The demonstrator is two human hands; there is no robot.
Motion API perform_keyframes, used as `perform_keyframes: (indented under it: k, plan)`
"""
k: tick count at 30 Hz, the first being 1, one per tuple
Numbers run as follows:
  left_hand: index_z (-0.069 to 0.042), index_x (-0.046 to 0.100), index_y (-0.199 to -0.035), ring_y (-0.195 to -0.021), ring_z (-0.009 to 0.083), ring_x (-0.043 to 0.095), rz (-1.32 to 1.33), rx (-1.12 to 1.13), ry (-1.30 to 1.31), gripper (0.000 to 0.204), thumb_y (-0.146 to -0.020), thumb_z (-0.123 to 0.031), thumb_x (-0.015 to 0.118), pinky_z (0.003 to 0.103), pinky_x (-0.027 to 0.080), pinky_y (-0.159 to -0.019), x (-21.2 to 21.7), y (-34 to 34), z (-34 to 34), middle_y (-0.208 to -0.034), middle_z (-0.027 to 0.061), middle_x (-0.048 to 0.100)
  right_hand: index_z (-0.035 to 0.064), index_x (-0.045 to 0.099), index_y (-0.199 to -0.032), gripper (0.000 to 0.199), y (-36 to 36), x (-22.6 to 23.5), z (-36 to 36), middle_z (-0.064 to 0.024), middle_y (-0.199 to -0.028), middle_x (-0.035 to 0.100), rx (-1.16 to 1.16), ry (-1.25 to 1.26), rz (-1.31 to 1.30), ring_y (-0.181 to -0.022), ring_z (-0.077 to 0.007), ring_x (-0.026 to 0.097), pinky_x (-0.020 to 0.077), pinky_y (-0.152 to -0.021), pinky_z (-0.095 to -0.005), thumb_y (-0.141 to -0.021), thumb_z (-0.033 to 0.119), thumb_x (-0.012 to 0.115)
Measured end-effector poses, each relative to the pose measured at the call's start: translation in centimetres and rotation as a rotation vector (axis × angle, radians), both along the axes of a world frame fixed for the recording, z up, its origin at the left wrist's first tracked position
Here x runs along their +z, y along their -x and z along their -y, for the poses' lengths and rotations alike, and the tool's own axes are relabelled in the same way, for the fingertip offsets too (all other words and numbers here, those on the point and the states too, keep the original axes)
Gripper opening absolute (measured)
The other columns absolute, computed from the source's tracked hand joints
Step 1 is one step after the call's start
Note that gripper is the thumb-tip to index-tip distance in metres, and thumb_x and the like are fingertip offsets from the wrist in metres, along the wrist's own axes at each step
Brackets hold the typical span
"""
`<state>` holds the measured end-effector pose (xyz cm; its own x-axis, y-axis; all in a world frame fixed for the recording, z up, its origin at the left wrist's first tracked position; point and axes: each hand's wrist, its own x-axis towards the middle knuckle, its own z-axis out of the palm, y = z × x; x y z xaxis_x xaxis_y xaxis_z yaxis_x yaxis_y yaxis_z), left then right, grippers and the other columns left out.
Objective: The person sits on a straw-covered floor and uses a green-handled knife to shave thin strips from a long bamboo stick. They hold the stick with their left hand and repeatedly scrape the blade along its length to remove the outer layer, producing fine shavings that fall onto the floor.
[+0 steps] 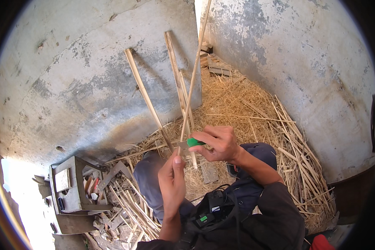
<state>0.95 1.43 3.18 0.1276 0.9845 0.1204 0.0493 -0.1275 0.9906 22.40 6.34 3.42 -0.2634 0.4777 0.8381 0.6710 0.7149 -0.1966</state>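
My right hand [217, 142] is closed around the green handle [194, 142] of a knife. Its short grey blade [182, 146] points left, toward my other hand. My left hand [172, 179] has its thumb and fingers pinched on a pale wooden strip [178, 151], whose end shows just above the thumb. Blade and strip meet or nearly meet; I cannot tell if they touch. Just beyond my hands, a long thin stick [196, 62] rises past the wall's edge; whether it joins the held strip is unclear.
Two split poles [142, 88] [176, 68] lean on the weathered left wall [79, 62]. Shavings [233, 100] cover the floor. Cut strips lie piled [296, 154] along the right wall. A wooden box frame [73, 196] with odds and ends stands at left, beside more strips [131, 208].
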Motion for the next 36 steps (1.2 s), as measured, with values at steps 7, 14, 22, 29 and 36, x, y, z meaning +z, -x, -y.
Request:
perform_keyframes:
  k: [7,14,22,29,36]
  plan:
    - [0.001,0.069,-0.146,-0.064,0.0001,0.035,-0.026,-0.006,-0.03,0.043,-0.12,-0.029,0.051,0.021,0.026,-0.055,-1.2,0.2,0.2,-0.078,-0.0086,0.045,0.0083,0.081,-0.106,0.034,-0.7,-0.2,-0.8,-0.0033,-0.074,0.067,-0.07,0.006,-0.11,-0.057,-0.0198,0.065,0.0501,-0.051,-0.0334,-0.092,0.038,0.088]
    - [0.0,0.07,-0.145,-0.065,0.0011,0.035,-0.046,-0.002,-0.013,0.044,-0.12,-0.031,0.051,0.022,0.025,-0.058,-1.4,0.5,0.7,-0.077,-0.0093,0.043,0.0084,0.081,-0.106,0.033,-1.7,0.6,-1.5,-0.004,-0.08,0.072,-0.148,0.009,-0.071,-0.059,-0.0206,0.068,0.0511,-0.052,-0.0331,-0.092,0.037,0.088]
    - [-0.001,0.072,-0.144,-0.069,0.0027,0.036,-0.122,0.045,-0.042,0.043,-0.119,-0.031,0.053,0.023,0.027,-0.06,-2.6,1.1,1.5,-0.079,-0.0077,0.044,0.0073,0.082,-0.107,0.031,-2.3,0.5,-1.9,-0.0057,-0.085,0.076,-0.187,0.051,-0.105,-0.063,-0.0205,0.073,0.0547,-0.054,-0.0324,-0.095,0.035,0.086]
    - [0.002,0.072,-0.141,-0.072,0.0041,0.038,-0.173,0.022,-0.015,0.039,-0.118,-0.024,0.054,0.024,0.029,-0.063,-4.6,2.4,3.7,-0.079,-0.0069,0.045,0.0033,0.082,-0.106,0.031,-5.6,0.8,-3.9,-0.0119,-0.092,0.08,-0.255,0.062,-0.234,-0.072,-0.0246,0.078,0.0599,-0.062,-0.0332,-0.097,0.033,0.084]
    - [0.004,0.073,-0.139,-0.074,0.0048,0.041,-0.206,0.036,-0.008,0.04,-0.117,-0.025,0.055,0.023,0.032,-0.064,-5.1,3.5,4.3,-0.082,-0.0043,0.051,-0.0014,0.08,-0.106,0.031,-5.7,0.4,-4.7,-0.0129,-0.087,0.078,-0.215,0.057,-0.238,-0.067,-0.0209,0.072,0.0547,-0.059,-0.0326,-0.098,0.028,0.085]
